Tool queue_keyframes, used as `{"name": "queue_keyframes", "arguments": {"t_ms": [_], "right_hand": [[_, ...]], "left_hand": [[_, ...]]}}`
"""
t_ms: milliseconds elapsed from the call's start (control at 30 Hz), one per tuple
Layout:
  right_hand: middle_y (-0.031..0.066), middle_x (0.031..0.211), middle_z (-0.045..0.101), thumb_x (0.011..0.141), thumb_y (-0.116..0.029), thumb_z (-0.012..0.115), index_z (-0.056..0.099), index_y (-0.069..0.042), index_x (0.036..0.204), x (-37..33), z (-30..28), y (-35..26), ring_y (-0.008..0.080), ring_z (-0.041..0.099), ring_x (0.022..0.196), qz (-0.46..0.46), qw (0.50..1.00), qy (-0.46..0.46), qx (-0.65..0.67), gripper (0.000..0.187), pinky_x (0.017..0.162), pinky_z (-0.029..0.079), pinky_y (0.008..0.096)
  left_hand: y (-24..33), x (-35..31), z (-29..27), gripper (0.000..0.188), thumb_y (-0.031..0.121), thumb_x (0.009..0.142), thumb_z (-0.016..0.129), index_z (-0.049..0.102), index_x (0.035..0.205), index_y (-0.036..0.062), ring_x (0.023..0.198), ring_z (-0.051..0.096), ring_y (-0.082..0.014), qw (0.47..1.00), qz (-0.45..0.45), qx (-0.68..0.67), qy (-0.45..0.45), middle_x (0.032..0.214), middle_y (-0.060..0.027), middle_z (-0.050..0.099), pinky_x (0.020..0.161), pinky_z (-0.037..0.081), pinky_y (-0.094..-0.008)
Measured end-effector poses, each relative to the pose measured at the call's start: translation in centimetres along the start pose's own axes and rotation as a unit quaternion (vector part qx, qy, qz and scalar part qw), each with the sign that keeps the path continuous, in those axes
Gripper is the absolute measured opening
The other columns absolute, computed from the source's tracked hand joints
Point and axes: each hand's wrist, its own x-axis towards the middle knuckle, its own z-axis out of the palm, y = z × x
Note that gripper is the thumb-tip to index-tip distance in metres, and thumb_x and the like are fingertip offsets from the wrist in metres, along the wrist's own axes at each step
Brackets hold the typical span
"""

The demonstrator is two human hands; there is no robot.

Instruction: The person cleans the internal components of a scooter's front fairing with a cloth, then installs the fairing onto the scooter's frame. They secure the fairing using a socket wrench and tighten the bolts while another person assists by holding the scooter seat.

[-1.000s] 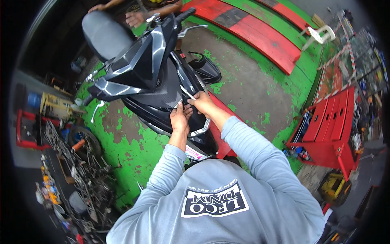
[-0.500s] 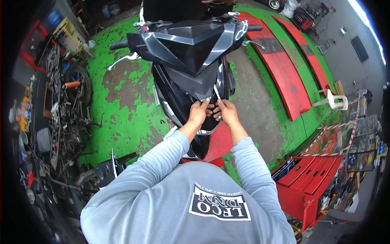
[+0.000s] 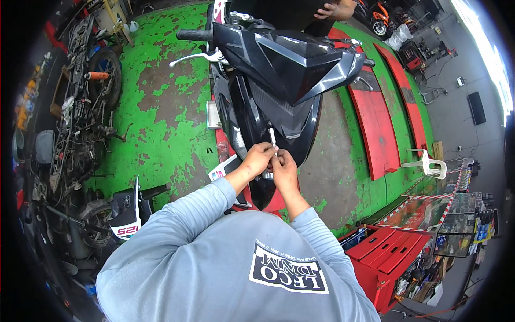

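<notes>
A black motor scooter front (image 3: 292, 64) with angular panels stands before me, its handlebar tilted, the left grip higher in view than the right. Just below the carbon-patterned centre panel (image 3: 279, 115), both hands meet at a slim silver rod-shaped tool (image 3: 272, 135). My left hand (image 3: 259, 159) is closed, its fingertips pinching at the tool's lower end. Against it, my right hand (image 3: 285, 167) is closed too, fingers curled around the same spot. The tool's lower part is hidden by my fingers, so its exact kind is unclear.
Red ramps (image 3: 370, 118) lie on the right, near a white plastic chair (image 3: 427, 163). A red tool cabinet (image 3: 383, 257) stands close at my lower right. Stripped motorcycle parts (image 3: 78, 134) line the left. Another person's hand (image 3: 336, 11) shows at the top.
Both hands have moved from the centre panel's lower tip toward its left side, closer together on the silver tool. The handlebar appears turned, and another person's hand shows more clearly.
</notes>
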Motion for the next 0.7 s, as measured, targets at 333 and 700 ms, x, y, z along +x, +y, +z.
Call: {"name": "queue_keyframes", "arguments": {"t_ms": [333, 700], "right_hand": [[0.0, 0.071, 0.068, 0.098, -0.022, 0.068, 0.068, -0.002, 0.11, -0.5, 2.6, -1.4, 0.0089, 0.061, 0.06, -0.106, 0.953, 0.125, -0.255, 0.023, 0.058, 0.049, 0.0282], [-0.001, 0.068, 0.047, 0.106, -0.03, 0.057, 0.058, 0.0, 0.118, 0.3, 3.2, -2.7, 0.0074, 0.046, 0.059, 0.139, 0.952, 0.009, 0.272, 0.032, 0.05, 0.045, 0.0272]], "left_hand": [[2.5, -2.0, -3.3, 0.023, 0.015, 0.102, 0.06, 0.069, 0.113, -0.0028, 0.082, 0.071, -0.0187, 0.997, -0.021, -0.063, 0.026, 0.096, -0.0121, 0.073, 0.071, 0.057, -0.0304], [-3.0, -2.1, -9.3, 0.026, 0.031, 0.1, 0.065, 0.059, 0.105, 0.006, 0.077, 0.066, -0.0139, 0.988, -0.03, -0.059, 0.14, 0.093, -0.0072, 0.068, 0.066, 0.054, -0.0281]]}}
